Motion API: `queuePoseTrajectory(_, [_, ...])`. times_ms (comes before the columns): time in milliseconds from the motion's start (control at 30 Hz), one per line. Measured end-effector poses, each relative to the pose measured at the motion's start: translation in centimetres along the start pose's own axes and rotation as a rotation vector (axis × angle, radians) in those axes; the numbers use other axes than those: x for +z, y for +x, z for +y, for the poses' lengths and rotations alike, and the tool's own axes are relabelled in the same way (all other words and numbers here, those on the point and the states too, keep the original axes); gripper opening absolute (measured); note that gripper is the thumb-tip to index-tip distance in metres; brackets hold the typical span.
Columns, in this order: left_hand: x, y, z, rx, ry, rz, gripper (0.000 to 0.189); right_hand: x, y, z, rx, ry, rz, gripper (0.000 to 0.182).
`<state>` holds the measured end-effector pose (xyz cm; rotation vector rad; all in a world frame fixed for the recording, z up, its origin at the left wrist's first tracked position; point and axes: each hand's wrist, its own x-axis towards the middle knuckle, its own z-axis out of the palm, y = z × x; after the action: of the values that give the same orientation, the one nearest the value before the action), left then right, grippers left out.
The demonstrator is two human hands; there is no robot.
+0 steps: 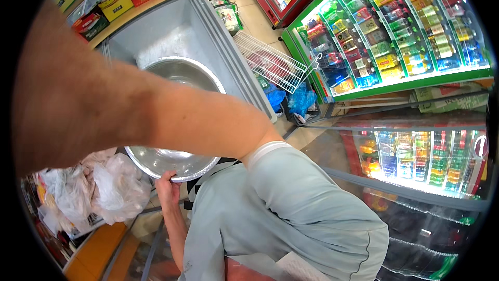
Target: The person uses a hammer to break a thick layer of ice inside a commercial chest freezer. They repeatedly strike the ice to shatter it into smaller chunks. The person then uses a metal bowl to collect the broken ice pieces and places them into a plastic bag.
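Note:
My left hand [167,191] grips the near rim of a wide stainless steel basin [177,170], thumb on top. Bare metal shows inside the basin, though my forearm hides its middle. The basin is tilted over the near end of an open grey chest freezer [171,24]; whether it rests on the edge, I cannot tell. From a pale grey sleeve [296,179], my right arm crosses the view to the upper left, close to the camera. The hand at its end is out of view.
White plastic bags [117,187] lie left of the basin. Boxed goods [117,4] line the freezer's far-left side. Beyond its right wall are a white wire rack [273,61], blue bags [300,100] and a green-framed drinks cooler [405,86]. A glass panel [323,152] at right reflects bottles.

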<state>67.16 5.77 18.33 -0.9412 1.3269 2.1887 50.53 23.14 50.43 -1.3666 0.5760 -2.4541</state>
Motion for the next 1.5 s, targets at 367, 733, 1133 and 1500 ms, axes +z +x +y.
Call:
queuePoseTrajectory(367, [2.0,0.7,-2.0,-0.01,-0.031,-0.025,0.028,-4.2,-4.0,-3.9,0.071,-0.182,0.018,0.048])
queuePoseTrajectory(733, [1.3,-1.8,-1.7,0.013,-0.034,-0.033,0.044,-3.9,-1.6,-1.4,0.103,-0.175,-0.113,0.053])
queuePoseTrajectory(1133, [-0.7,-3.4,-1.8,0.007,-0.075,0.029,0.036,-3.3,0.8,1.5,0.143,-0.153,-0.216,0.059])
queuePoseTrajectory(1500, [-3.6,-2.1,-4.6,-0.026,-0.125,0.109,0.035,-5.2,1.9,1.8,0.166,-0.254,-0.329,0.064])
